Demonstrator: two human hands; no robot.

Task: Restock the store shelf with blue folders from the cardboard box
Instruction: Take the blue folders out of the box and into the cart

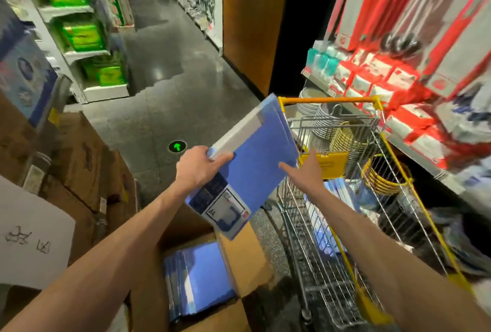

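Observation:
My left hand (198,165) grips a stack of blue folders (255,156) by its spine edge, holding it in the air above the open cardboard box (239,254). A white label covers the stack's near corner. My right hand (308,169) reaches toward the stack's right edge with fingers straight; its fingertips touch or nearly touch the cover. More blue folders (196,284) stand packed inside the box below. The store shelf (414,143) on the right carries red and white packages.
A wire shopping cart (353,199) with yellow trim stands right of the box, holding baskets and blue items. Brown cartons (79,161) pile up on the left. A dark tiled aisle with a green arrow mark (177,146) runs ahead between shelves.

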